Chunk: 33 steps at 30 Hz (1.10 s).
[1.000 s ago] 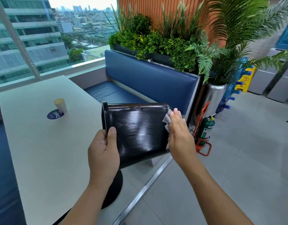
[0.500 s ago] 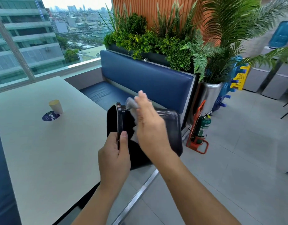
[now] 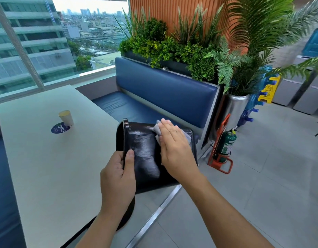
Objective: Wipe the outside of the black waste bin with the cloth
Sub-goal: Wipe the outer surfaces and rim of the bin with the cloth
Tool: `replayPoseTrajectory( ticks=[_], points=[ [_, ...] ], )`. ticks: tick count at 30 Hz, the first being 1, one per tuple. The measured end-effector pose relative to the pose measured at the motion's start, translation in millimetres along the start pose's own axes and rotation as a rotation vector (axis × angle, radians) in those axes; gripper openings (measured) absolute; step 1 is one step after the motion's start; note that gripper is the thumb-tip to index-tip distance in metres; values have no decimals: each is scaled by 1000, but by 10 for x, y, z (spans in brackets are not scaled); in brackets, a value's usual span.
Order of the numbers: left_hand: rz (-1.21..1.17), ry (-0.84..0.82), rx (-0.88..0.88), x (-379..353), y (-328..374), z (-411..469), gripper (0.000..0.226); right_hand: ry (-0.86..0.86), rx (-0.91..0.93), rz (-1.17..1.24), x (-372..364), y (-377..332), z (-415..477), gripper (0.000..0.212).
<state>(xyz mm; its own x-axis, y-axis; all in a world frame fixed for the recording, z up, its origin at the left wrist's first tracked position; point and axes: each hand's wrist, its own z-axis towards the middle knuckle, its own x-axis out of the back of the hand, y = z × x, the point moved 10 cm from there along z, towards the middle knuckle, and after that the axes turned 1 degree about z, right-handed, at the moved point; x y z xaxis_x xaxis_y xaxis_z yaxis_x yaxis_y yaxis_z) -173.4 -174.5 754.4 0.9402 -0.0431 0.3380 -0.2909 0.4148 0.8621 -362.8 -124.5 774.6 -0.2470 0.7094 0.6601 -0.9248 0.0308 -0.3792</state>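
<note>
Beside table (image 3: 47, 167): my left hand (image 3: 117, 178) grips the bin (image 3: 145, 158) rim; my right hand (image 3: 174, 147) lies flat, pressing cloth (image 3: 156, 128) on its side.

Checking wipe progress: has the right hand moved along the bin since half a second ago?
Yes. The right hand with the cloth slid from the bin's rim toward its base.

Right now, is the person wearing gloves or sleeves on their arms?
No. Both the left hand and the right hand are bare, with no gloves, rings or watch showing. Both forearms are bare too; no sleeve reaches into view.
</note>
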Motion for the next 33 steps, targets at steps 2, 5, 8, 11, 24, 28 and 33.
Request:
replayPoseTrajectory(
  ticks=[2, 5, 8, 11, 24, 28, 33],
  points=[
    [-4, -8, 4, 14, -5, 9, 44, 9, -31, -17, 35, 161, -21, 44],
    [-8, -9, 7, 30, -12, 34, 43, 3, -79, -39, 83, 383, -69, 45],
    [-18, -7, 20, 27, -49, 55, 43, 15, -115, -53, 158, 574, -116, 44],
    [-22, -8, 31, 13, -77, 59, 43, 8, -190, -41, 217, 736, -181, 44],
    [-30, -44, 75, 76, -199, 143, 42, 145, -940, 241, 458, 1792, -1039, 30],
    [-36, -83, 48, 12, -193, 135, 42, 64, -1062, 580, 261, 1765, -1172, 35],
    [-39, -122, 42, -84, -189, 99, 36, -141, -1069, 803, 112, 1520, -1046, 38]
  ],
)
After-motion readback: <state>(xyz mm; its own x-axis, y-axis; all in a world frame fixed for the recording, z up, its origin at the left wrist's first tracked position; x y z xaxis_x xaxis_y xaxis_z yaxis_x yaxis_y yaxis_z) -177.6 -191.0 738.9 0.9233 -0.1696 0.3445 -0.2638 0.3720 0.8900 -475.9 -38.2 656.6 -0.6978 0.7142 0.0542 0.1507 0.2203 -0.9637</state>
